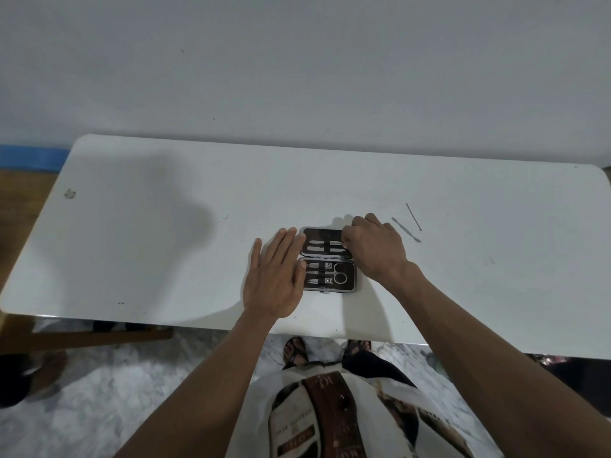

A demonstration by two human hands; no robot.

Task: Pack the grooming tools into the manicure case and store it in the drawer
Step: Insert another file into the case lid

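The manicure case (351, 274) lies open on the white table (165, 252), dark lining up. Its near half holds scissors (340, 273) and two clippers under a strap. Its far half holds two slim metal tools, and the fingertips of my right hand (373, 247) pinch the right end of the upper one (325, 242). My left hand (276, 276) rests flat with fingers spread against the case's left edge. Two more tools lie loose on the table to the right: a cuticle pusher (406, 229) and a thin pick (414, 216).
The table stands against a pale wall (297, 61). Its near edge runs just above my sandalled feet (297, 352). A wooden piece of furniture (23, 200) sits at the left. No drawer is in view.
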